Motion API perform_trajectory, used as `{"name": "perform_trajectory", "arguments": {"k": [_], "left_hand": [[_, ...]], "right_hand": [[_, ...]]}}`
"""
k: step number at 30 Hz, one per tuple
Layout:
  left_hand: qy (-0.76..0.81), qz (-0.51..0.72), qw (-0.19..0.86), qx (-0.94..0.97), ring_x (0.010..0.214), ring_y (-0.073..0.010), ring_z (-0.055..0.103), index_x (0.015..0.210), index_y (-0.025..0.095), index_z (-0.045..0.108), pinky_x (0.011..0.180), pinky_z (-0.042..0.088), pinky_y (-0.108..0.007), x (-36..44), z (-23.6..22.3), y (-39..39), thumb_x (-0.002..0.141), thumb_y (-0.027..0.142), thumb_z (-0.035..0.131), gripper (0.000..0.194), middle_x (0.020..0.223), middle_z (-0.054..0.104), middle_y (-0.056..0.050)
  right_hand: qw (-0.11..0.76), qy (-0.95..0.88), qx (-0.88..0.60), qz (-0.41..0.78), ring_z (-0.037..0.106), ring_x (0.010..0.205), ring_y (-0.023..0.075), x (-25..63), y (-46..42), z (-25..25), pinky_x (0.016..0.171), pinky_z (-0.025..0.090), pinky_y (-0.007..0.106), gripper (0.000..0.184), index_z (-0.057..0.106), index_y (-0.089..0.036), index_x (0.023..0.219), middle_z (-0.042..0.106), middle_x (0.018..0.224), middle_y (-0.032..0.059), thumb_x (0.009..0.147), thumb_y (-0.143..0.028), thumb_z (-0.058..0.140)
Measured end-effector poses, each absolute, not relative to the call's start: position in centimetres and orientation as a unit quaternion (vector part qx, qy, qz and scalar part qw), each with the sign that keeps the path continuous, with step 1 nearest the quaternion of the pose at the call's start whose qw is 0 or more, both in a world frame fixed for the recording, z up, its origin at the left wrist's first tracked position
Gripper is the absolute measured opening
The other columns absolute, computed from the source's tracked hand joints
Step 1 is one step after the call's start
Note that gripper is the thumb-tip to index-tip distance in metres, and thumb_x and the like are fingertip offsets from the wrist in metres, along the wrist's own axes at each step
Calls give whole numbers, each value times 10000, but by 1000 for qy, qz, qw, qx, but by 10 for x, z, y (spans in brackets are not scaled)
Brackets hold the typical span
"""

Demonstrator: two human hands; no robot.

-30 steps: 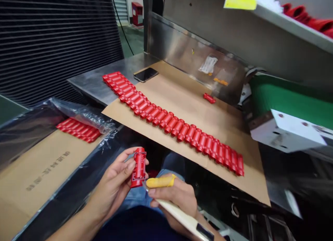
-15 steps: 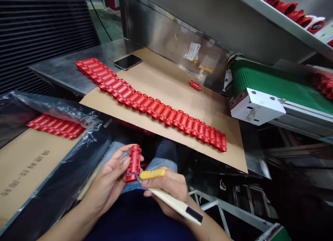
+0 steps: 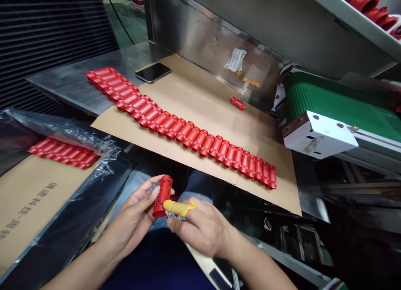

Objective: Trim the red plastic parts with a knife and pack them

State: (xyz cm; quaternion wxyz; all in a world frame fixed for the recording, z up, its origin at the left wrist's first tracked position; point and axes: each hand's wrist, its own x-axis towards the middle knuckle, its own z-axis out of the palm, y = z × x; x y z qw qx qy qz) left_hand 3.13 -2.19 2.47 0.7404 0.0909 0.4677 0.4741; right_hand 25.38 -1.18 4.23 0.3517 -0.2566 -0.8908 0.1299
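Note:
My left hand (image 3: 136, 213) is closed on a red plastic tube-shaped part (image 3: 163, 190), held tilted above my lap with its inner, ribbed side up. In my closed right hand (image 3: 205, 227) is a knife with a cream handle (image 3: 202, 261) and a dark end. A yellow finger cot (image 3: 177, 207) covers the index finger, whose tip touches the lower part of the red piece. The blade is mostly hidden by the fingers. Beyond my hands, a long row of similar red parts (image 3: 197, 139) lies along the cardboard sheet (image 3: 200, 98).
A phone (image 3: 153, 73) and a single small red part (image 3: 238, 103) lie on the cardboard. To the right is a green conveyor belt (image 3: 338, 110) with a white bracket (image 3: 319, 135). More red parts (image 3: 65, 151) sit in a plastic-lined box (image 3: 34, 198) at left.
My right hand has turned, bringing its yellow-covered finger onto the red part's lower end, and the knife handle has swung downward. My left hand still holds the part. The view has shifted slightly.

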Motion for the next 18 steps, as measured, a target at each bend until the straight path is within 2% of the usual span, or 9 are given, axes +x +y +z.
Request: {"name": "perform_trajectory", "arguments": {"k": [2, 4, 6, 7, 9, 10, 12, 15, 18], "left_hand": [[473, 474, 738, 82, 914, -208, 853, 1369, 184, 790, 803, 713, -263, 33, 27, -22, 889, 330, 1049, 564, 1170, 901, -128], [477, 477, 733, 86, 894, -217, 859, 1383, 190, 771, 780, 717, -269, 33, 27, -24, 865, 342, 1067, 616, 1155, 903, -131], [476, 484, 727, 101, 873, -214, 863, 1420, 208, 738, 789, 720, -271, 31, 26, -25, 877, 348, 1059, 646, 1145, 905, -128], [475, 489, 723, 113, 870, -210, 866, 1429, 216, 723, 806, 723, -272, 31, 26, -25, 895, 349, 1046, 638, 1147, 905, -125], [473, 507, 707, 139, 867, -205, 875, 1416, 229, 705, 847, 730, -279, 29, 25, -26, 932, 356, 1016, 589, 1157, 904, -119], [472, 515, 699, 153, 872, -208, 881, 1397, 238, 703, 862, 734, -284, 28, 24, -27, 944, 355, 1005, 557, 1167, 904, -113], [469, 532, 683, 175, 913, -220, 896, 1347, 266, 703, 894, 742, -299, 26, 22, -27, 966, 340, 982, 478, 1193, 901, -90], [459, 555, 663, 202, 995, -238, 908, 1269, 298, 720, 936, 748, -318, 25, 19, -28, 991, 279, 950, 360, 1184, 897, -42], [451, 572, 643, 236, 1038, -253, 911, 1187, 296, 751, 973, 749, -338, 26, 14, -28, 994, 237, 939, 276, 1124, 896, -14]], "right_hand": [[369, -880, -263, 141, 769, 850, 206, 251, -12, 38, 781, 698, 311, 174, 810, -197, 1058, 839, 960, 60, 1175, -191, 682], [415, -834, -280, 233, 811, 924, 222, 244, -17, 31, 870, 725, 347, 152, 795, -208, 1134, 863, 1031, 83, 1196, -235, 658], [468, -726, -280, 419, 851, 891, 212, 236, -25, 26, 851, 739, 348, 128, 743, -229, 1175, 875, 1018, 75, 1205, -338, 682], [476, -660, -244, 528, 863, 829, 205, 232, -29, 25, 792, 739, 334, 183, 714, -236, 1156, 872, 955, 59, 1197, -414, 706], [448, -543, -120, 700, 857, 693, 207, 229, -36, 24, 672, 720, 309, 341, 669, -244, 1062, 845, 803, 28, 1160, -563, 742], [436, -511, -74, 737, 853, 660, 212, 230, -38, 25, 647, 715, 310, 379, 661, -247, 1021, 837, 761, 21, 1142, -593, 758], [457, -522, -109, 712, 883, 750, 226, 235, -38, 28, 721, 737, 337, 318, 712, -237, 1015, 876, 836, 49, 1124, -518, 814], [531, -593, -334, 505, 893, 1007, 235, 245, -32, 28, 901, 738, 362, 94, 826, -243, 1166, 911, 1118, 94, 1097, -296, 859], [534, -654, -397, 360, 860, 1129, 251, 246, -27, 22, 1003, 720, 401, 197, 830, -251, 1303, 890, 1237, 113, 1112, -211, 798]]}}
